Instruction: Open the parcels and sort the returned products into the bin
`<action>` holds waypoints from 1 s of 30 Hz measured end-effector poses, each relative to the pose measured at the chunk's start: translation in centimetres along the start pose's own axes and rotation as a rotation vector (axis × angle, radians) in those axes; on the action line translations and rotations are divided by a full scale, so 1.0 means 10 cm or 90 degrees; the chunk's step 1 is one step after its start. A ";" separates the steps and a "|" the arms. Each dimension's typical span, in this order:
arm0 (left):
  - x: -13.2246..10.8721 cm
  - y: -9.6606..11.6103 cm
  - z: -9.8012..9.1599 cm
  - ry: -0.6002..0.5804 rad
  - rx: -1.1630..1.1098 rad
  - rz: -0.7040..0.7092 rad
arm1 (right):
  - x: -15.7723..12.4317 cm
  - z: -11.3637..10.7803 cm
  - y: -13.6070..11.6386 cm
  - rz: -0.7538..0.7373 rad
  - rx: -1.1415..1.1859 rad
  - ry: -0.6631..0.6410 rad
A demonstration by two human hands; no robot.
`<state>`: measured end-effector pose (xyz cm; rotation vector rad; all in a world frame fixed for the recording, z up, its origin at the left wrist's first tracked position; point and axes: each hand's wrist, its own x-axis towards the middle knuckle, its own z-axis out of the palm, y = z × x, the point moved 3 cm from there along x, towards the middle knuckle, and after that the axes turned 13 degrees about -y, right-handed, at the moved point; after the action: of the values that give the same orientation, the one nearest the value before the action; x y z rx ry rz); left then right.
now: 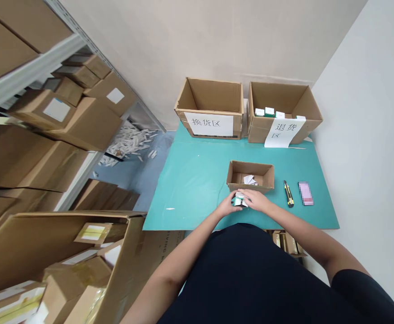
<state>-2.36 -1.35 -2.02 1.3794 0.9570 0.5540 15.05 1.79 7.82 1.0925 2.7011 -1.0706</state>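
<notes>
Wall: pale and plain (169, 40) beyond my workplace.
Shelving: a metal rack (31, 72) on my left, stacked with brown parcels (82, 117).
Table: a teal top (193, 175) directly before me.
Signed cartons: a left carton (237, 128) and a right carton (255, 130) at the far edge, each with a handwritten sheet; small white-and-green boxes (269, 112) show inside the right one.
Small carton: open (257, 168), nearer me, white papers (250, 179) inside.
Hands: my left hand (229, 204) grips the near box's left side, fingers curled; my right hand (255, 200) closes on it from the right.
Phone and knife: a phone (305, 193) and a yellow-black cutter (288, 194), lying apart on my right.
Box in hand: a little white-and-green box (240, 201), between my hands, just in front of the small carton. Probably thin card: light, smooth, stiff along its edges, easily dented on flat faces. Best held at opposite sides near the corners, with gentle pressure. Its contents I can't tell.
</notes>
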 end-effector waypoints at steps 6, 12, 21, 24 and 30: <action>-0.03 0.10 0.03 0.052 0.008 -0.050 | 0.03 0.09 0.20 0.161 0.216 0.215; 0.02 0.26 0.00 0.103 0.192 -0.144 | 0.14 -0.03 0.14 0.188 -0.061 0.256; 0.04 0.37 0.03 0.098 0.243 -0.170 | 0.00 0.16 0.06 0.153 -0.180 -0.004; 0.00 0.41 0.02 0.101 0.241 -0.170 | -0.05 0.20 0.03 0.094 -0.171 -0.037; -0.04 0.42 -0.04 0.125 0.228 -0.199 | -0.06 0.16 -0.01 0.062 -0.197 -0.015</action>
<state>-2.07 -0.80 2.18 1.4679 1.4553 0.2916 15.11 0.39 6.79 1.1323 2.6440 -0.6198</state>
